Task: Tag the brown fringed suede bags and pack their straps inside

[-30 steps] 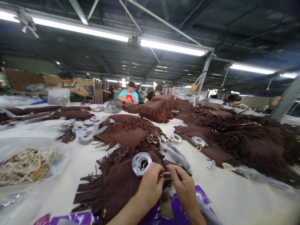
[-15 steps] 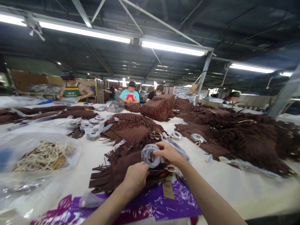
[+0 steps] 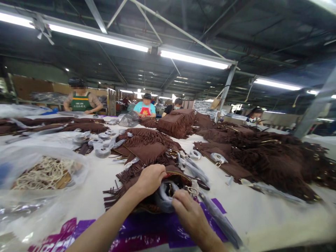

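Observation:
A dark brown fringed bag (image 3: pixel 127 184) lies in front of me, its zipped mouth open towards me and a patterned lining showing. My left hand (image 3: pixel 152 179) is closed on the upper edge of that mouth, holding it raised. At the opening, a coiled strap (image 3: pixel 165 201) wrapped in greyish plastic sits partly inside the bag. My right hand (image 3: pixel 189 210) grips the coil's right side with curled fingers. Close to the right hand is a gold-coloured metal clasp (image 3: pixel 193 190), and a plastic-wrapped strap (image 3: pixel 223 220) trails beside it.
Purple printed plastic (image 3: pixel 147 229) lies beneath the bag. On the left stands a clear plastic bag of cream cords (image 3: pixel 44 173). More fringed brown bags (image 3: pixel 262 154) are heaped at right and ahead. Wrapped coils (image 3: pixel 103 150) lie left of centre. Several people work across the table.
My left hand has moved up and lifted the bag's edge, so its mouth gapes. My right hand has brought the coiled strap down from above the bag into the opening.

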Demonstrator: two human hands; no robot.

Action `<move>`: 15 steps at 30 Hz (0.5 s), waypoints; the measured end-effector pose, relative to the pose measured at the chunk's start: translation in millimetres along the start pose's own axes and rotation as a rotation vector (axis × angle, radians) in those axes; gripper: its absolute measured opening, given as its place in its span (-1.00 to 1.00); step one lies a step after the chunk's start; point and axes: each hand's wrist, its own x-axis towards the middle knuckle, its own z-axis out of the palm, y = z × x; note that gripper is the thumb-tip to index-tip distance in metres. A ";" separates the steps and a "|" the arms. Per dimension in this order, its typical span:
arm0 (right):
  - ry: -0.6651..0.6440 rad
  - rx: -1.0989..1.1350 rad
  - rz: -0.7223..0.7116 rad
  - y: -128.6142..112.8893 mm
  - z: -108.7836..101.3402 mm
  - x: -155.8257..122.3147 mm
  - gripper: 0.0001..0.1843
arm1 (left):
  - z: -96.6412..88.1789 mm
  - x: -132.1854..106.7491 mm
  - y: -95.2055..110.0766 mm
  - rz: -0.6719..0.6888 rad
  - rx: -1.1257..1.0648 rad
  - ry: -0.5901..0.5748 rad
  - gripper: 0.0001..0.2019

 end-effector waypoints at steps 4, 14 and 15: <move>-0.128 -0.109 -0.111 -13.2 31.5 9.9 -0.72 | -4.7 -5.9 7.3 0.048 0.000 0.031 -0.79; -0.463 -0.012 0.271 -14.7 64.9 23.5 -0.59 | 12.1 -33.6 -9.7 0.084 -0.310 -0.082 -0.85; -0.467 0.017 0.276 -18.7 62.4 18.8 -0.62 | 14.4 -39.6 -12.8 0.109 -0.352 -0.120 -0.85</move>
